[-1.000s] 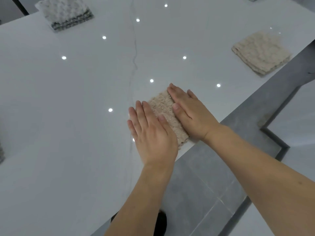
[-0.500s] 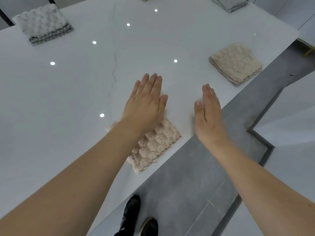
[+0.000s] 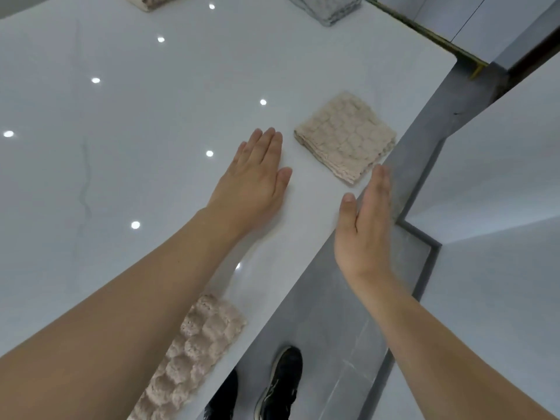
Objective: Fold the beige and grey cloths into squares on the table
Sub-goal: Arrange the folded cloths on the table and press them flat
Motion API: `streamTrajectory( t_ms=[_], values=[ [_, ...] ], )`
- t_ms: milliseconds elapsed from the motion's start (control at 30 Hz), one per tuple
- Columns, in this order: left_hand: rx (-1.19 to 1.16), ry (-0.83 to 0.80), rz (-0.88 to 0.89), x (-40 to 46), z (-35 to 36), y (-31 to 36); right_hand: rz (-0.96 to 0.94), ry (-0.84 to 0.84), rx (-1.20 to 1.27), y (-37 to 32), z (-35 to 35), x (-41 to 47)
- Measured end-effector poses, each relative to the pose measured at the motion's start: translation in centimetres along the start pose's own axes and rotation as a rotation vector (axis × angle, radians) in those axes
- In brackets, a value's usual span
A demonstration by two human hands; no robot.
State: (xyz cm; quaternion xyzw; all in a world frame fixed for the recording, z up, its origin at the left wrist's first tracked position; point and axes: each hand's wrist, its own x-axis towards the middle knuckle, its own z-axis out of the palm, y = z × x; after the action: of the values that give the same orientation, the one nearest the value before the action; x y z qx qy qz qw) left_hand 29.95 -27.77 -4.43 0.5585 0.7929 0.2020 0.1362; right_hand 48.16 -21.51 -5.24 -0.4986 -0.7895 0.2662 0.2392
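A folded beige cloth (image 3: 345, 137) lies as a square near the right edge of the white table (image 3: 136, 147). My left hand (image 3: 257, 180) hovers flat and empty just left of it, fingers stretched out. My right hand (image 3: 363, 219) is held edge-on over the table's rim, just below that cloth, holding nothing. A second folded beige cloth (image 3: 194, 347) lies near the front edge, partly hidden under my left forearm. A folded grey cloth (image 3: 327, 7) and another beige one (image 3: 145, 1) sit at the far edge, cut off by the frame.
The table's right edge runs diagonally; beyond it is grey tiled floor (image 3: 333, 344) with my black shoes (image 3: 278, 383). A white counter or wall (image 3: 500, 177) stands to the right. Ceiling lights reflect as spots on the glossy tabletop.
Both hands left the near beige cloth, which lies folded, and moved forward and right toward the other beige cloth. The view shifted the same way.
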Motion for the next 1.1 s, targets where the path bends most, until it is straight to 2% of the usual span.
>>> streamTrajectory(
  t_ms=[100, 267, 367, 533, 667, 800, 933, 1100],
  values=[
    [-0.129, 0.01, -0.05, 2.5, 0.4, 0.5, 0.005, -0.004, 0.097, 1.4, -0.4, 2.3],
    [-0.314, -0.058, -0.038, 7.4, 0.5, 0.6, 0.081, 0.091, 0.249, 2.3, -0.3, 6.9],
    [-0.409, -0.117, -0.011, 10.6, 0.0, 0.5, 0.056, 0.111, 0.263, 2.3, 0.2, 9.5],
    [-0.437, -0.182, 0.087, 15.0, -0.1, 1.4, 0.027, 0.124, 0.245, 1.9, 1.3, 12.9],
    [-0.357, -0.247, 0.192, 16.7, 1.1, 1.7, -0.028, 0.095, 0.165, 2.5, 1.4, 14.0],
    [-0.091, -0.2, 0.315, 17.1, 2.9, 1.1, -0.035, 0.013, -0.043, 3.8, 1.6, 14.2],
    [0.032, -0.17, 0.332, 17.3, 3.4, 0.6, -0.05, -0.085, -0.207, 5.0, 1.6, 14.2],
    [0.084, -0.174, 0.334, 17.4, 3.2, 0.2, -0.101, -0.165, -0.3, 5.4, 0.9, 14.5]
  ],
)
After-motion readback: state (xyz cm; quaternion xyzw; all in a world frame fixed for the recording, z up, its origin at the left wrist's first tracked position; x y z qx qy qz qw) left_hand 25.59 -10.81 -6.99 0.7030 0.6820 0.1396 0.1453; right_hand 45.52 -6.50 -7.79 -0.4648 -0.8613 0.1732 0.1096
